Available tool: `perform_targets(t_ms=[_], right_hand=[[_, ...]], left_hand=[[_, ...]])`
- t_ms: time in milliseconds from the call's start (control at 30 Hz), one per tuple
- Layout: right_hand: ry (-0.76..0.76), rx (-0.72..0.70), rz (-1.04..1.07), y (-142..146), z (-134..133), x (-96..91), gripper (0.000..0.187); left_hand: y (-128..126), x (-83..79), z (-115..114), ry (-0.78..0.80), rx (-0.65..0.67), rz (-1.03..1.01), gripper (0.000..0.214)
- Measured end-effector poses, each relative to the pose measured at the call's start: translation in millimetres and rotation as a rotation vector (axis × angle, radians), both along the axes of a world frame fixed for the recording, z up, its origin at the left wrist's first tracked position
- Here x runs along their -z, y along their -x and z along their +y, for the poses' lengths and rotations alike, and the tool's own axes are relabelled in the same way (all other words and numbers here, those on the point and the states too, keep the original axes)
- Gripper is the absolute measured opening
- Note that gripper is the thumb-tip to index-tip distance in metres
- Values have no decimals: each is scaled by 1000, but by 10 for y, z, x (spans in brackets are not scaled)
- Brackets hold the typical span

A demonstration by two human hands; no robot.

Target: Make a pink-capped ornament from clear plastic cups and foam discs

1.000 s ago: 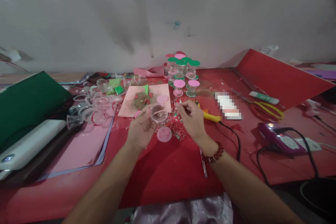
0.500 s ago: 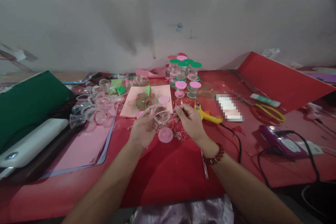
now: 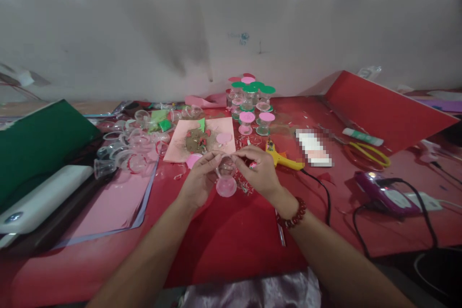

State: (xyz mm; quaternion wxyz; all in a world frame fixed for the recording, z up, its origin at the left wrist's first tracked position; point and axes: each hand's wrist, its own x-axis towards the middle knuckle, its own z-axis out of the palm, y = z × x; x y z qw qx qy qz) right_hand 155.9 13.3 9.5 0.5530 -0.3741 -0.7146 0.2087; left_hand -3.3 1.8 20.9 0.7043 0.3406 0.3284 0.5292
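A clear plastic cup [image 3: 226, 167] is held in front of me over the red table. My left hand [image 3: 200, 179] has its fingers closed on the cup's left side. From the other side, my right hand [image 3: 260, 168] pinches at the cup's upper right rim, its fingertips close to those of my left. Just below the cup is a round pink piece [image 3: 226, 186]; I cannot tell whether it is joined to the cup. Beyond my hands lies a pink sheet [image 3: 176, 147] bearing a brown crumbly patch [image 3: 197, 140], red bits and a pink paper disc [image 3: 224, 138].
Clear cups topped with green and pink discs [image 3: 267, 116] stand behind. Loose clear cups [image 3: 104, 168] lie left, by pink paper [image 3: 111, 202] and a white device [image 3: 46, 197]. Rightward are a yellow glue gun [image 3: 288, 161], yellow-handled scissors [image 3: 371, 151] and a purple power box [image 3: 386, 195] with cords.
My right hand has moved left, from beside the cup to its rim. The cup has come slightly lower and nearer the round pink piece.
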Motion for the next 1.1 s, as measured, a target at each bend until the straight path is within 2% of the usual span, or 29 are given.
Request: perform_targets(t_ms=[400,667,900,1100], right_hand=[[106,0,2,-9,11,12,13],[-69,112,-265,-27,-7,55,15],[-69,115,-200,-13,-19,84,15],[-244,250,-444,-26,-47,76,19]], left_hand=[[-6,-7,-26,-23,-70,22,25],[1,73,-13,-42,-60,34,21],[-10,56,-9,-40,-54,3,24],[-9,78,-4,-88,-53,22,20]])
